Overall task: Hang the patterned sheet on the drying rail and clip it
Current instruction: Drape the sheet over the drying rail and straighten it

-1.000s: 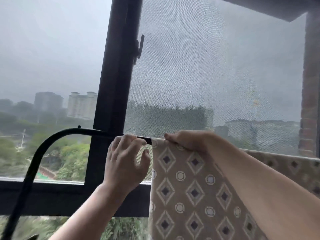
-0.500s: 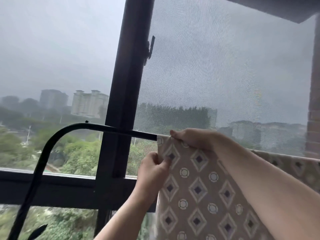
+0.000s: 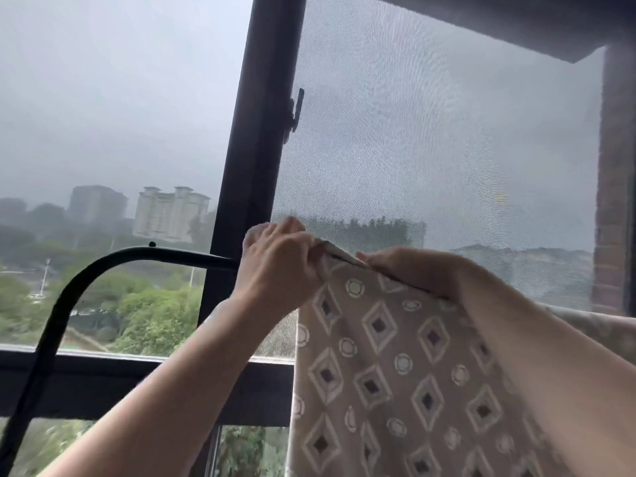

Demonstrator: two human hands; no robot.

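The patterned sheet (image 3: 385, 366), beige with diamond and circle motifs, hangs over the black drying rail (image 3: 165, 253) in front of the window. My left hand (image 3: 275, 273) pinches the sheet's top left corner and lifts it above the rail line. Just to its right, my right hand (image 3: 409, 266) presses on the sheet's top edge, fingers curled over it. The rail under the sheet is hidden. No clip is visible.
The rail curves down at the left (image 3: 51, 339). A black window frame post (image 3: 254, 149) with a latch (image 3: 296, 108) stands behind my hands. An insect screen (image 3: 447, 149) covers the right pane. A brick wall (image 3: 616, 201) is at far right.
My left hand left the rail, dropped to the sheet's left edge, then rose with the corner pinched, lifting it above the rail. My right hand stayed on the top edge.
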